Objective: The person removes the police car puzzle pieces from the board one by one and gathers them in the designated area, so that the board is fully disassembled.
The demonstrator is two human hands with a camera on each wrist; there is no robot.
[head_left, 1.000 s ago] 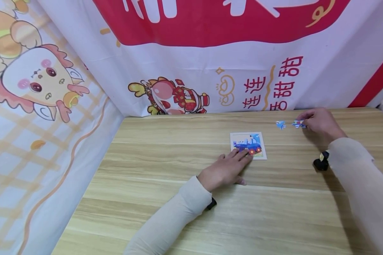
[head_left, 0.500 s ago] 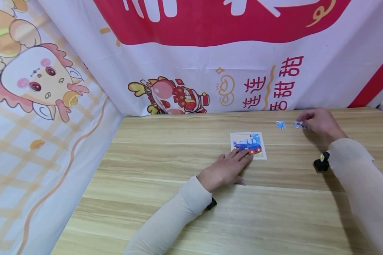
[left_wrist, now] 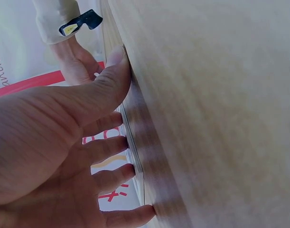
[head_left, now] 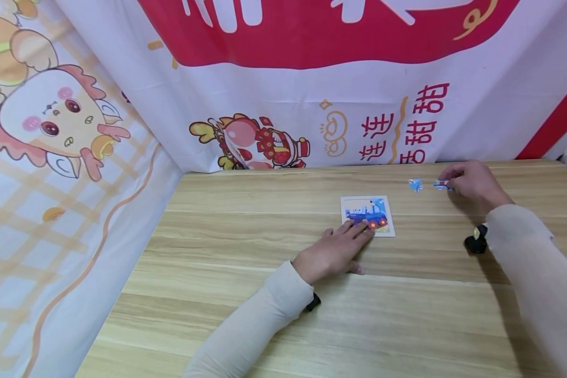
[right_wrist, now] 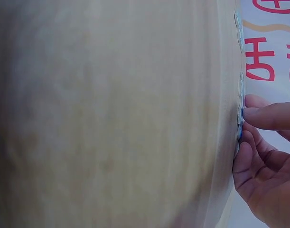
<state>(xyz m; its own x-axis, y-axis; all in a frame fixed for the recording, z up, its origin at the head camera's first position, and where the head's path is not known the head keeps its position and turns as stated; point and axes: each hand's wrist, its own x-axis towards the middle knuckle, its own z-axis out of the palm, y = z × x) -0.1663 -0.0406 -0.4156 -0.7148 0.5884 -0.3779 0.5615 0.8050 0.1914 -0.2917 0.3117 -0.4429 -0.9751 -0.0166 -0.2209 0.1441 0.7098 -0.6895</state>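
A small square picture puzzle (head_left: 379, 207) with a blue tractor lies flat in a white-bordered tray (head_left: 391, 224); a bare beige patch shows at its upper left. My left hand (head_left: 331, 254) rests its straight fingertips on the puzzle's lower left, covering that corner. In the left wrist view, its fingers (left_wrist: 111, 178) reach the tray's edge. Farther right, my right hand (head_left: 477, 184) pinches a colourful puzzle piece (head_left: 440, 185) at the table surface, partly hiding it. Thumb and finger meet the piece (right_wrist: 240, 115) in the right wrist view. Another blue puzzle piece (head_left: 415, 185) lies just left of it.
The wood-grain table (head_left: 208, 283) ends at a printed white and red cloth (head_left: 274, 84) standing close behind the loose pieces. A second printed cloth (head_left: 75, 220) hangs along the left side. Black camera mounts (head_left: 476, 240) sit at the wrists.
Both hands keep their places. The piece at my right fingers shifts very slightly; the puzzle and tray look the same.
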